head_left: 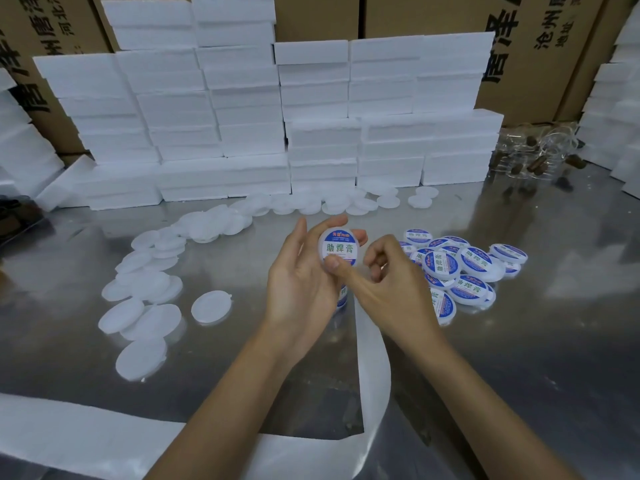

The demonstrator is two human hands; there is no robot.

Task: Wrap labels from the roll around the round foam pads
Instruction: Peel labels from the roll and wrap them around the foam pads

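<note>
One view only, from the head camera, so everything here comes from it. Both hands meet over the shiny metal surface. The left hand cradles a round white foam pad bearing a blue-and-white printed label, its fingers curled behind the rim and its thumb against the near edge: a pinching grip on the pad. The right hand has its forefinger stretched out, tip pressing the lower left edge of the label, the other fingers loosely curled and holding nothing.

Just below the grip a white backing strip from the label roll runs down toward the person and turns left along the near edge; one more printed label seems to sit on it under the left palm, mostly hidden. Right of the grip lies a heap of labelled pads. Left and beyond it, bare white foam discs trail across the surface, with stacked white foam blocks and brown cardboard cartons behind.

I judge the label is being smoothed down. The risks: a crease or a trapped bubble if the finger presses unevenly, a skewed label if the pad turns in the loose hold, or a dented rim, since foam yields to a hard squeeze.
</note>
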